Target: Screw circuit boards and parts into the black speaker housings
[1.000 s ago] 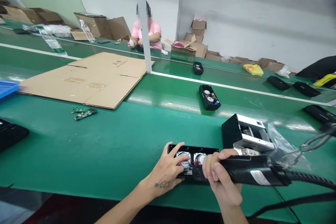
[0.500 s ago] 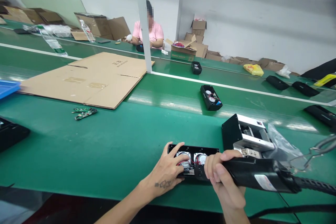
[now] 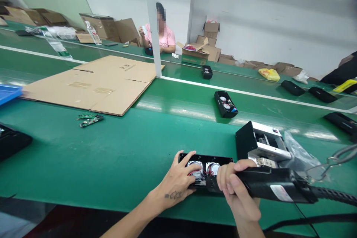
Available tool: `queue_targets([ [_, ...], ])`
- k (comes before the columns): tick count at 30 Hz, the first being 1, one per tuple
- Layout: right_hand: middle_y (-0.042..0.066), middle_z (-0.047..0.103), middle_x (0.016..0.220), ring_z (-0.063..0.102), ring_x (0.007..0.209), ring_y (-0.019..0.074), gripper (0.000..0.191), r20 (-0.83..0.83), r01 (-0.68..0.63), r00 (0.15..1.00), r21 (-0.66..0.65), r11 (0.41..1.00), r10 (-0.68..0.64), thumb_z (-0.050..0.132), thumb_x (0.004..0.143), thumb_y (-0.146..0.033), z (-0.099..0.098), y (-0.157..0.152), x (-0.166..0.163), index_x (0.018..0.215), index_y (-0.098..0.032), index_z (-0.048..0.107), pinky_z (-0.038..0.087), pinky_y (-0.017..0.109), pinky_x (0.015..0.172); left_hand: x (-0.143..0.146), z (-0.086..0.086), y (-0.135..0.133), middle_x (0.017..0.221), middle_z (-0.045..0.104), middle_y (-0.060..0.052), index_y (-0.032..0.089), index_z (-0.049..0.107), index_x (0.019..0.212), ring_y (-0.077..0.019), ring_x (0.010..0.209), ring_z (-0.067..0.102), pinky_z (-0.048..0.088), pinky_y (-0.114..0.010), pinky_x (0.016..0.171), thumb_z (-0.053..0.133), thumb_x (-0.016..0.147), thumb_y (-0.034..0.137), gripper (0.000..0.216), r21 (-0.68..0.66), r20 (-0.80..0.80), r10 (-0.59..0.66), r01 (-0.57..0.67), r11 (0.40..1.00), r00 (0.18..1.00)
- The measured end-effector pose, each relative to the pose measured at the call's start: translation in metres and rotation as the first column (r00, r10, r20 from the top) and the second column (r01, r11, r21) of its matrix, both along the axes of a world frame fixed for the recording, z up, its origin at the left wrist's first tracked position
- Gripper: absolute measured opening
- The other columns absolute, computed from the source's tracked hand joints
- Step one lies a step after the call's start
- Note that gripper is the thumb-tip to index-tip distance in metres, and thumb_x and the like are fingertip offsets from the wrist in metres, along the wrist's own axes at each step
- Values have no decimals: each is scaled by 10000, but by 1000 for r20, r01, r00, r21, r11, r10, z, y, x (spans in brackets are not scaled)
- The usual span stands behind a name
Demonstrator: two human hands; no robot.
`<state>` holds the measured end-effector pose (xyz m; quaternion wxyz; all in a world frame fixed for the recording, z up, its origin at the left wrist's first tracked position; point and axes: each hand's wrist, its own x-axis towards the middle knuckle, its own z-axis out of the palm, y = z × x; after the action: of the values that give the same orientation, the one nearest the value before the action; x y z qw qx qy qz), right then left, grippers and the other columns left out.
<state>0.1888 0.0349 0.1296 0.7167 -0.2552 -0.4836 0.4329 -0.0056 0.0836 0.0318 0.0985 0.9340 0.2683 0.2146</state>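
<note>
The left hand (image 3: 175,182) lies open, fingers spread, pressing on a black case (image 3: 206,159) with two round speaker drivers (image 3: 213,169). The right hand (image 3: 237,189) is clenched around a corded electric screwdriver (image 3: 273,186), its nose at the case. Both sit on the green table (image 3: 111,156), an opened black-and-silver unit (image 3: 259,141) just beyond.

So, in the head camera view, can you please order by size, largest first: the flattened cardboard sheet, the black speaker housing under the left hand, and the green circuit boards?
1. Flattened cardboard sheet
2. Black speaker housing, under the left hand; it is nearer the camera, which may enlarge it
3. Green circuit boards
</note>
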Motion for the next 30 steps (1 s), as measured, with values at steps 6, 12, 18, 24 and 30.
queue_targets([
  [6, -94, 516, 607, 482, 489, 86, 127, -5, -2, 1000, -8, 1000, 2, 589, 1052, -196, 1, -2, 2, 1123, -290, 634, 462, 219, 525, -1, 2, 1, 1349, 757, -5, 248, 792, 892, -416, 1563, 436, 205, -665, 1273, 911, 874, 374, 174, -7, -15, 6, -6, 1000, 1000],
  [12, -104, 506, 600, 468, 480, 80, 100, 3, -15, 1000, -12, 1000, 15, 605, 1054, -216, 4, -1, -4, 1105, -300, 623, 466, 203, 523, -1, 1, 2, 1347, 761, -3, 246, 786, 918, -420, 1559, 438, 190, -658, 1269, 923, 866, 364, 188, -10, -5, -1, 1, 1000, 1000],
  [18, -113, 506, 602, 489, 475, 72, 93, 15, -18, 1000, -40, 999, 18, 617, 1059, -216, -1, 3, -6, 1100, -300, 616, 460, 196, 518, 2, -2, 1, 1355, 751, 11, 258, 785, 919, -401, 1577, 409, 141, -647, 1284, 905, 886, 372, 169, 3, -3, 0, 0, 1000, 1000],
  [24, -114, 514, 619, 504, 478, 74, 79, 20, -5, 1000, -105, 994, 7, 657, 1052, -253, -6, 4, -6, 1081, -298, 600, 449, 213, 514, 3, 0, -1, 1349, 744, 0, 282, 812, 999, -397, 1571, 408, 168, -638, 1286, 908, 878, 386, 186, 22, -15, 1, 0, 1000, 1000],
  [30, -117, 530, 625, 498, 477, 75, 104, 43, -8, 999, -154, 988, 14, 678, 1049, -262, -8, 4, -9, 1084, -295, 585, 455, 223, 513, 3, 2, -2, 1357, 739, -13, 278, 811, 1060, -403, 1568, 407, 189, -650, 1290, 903, 881, 384, 227, 24, -31, 1, 0, 1000, 1000],
])
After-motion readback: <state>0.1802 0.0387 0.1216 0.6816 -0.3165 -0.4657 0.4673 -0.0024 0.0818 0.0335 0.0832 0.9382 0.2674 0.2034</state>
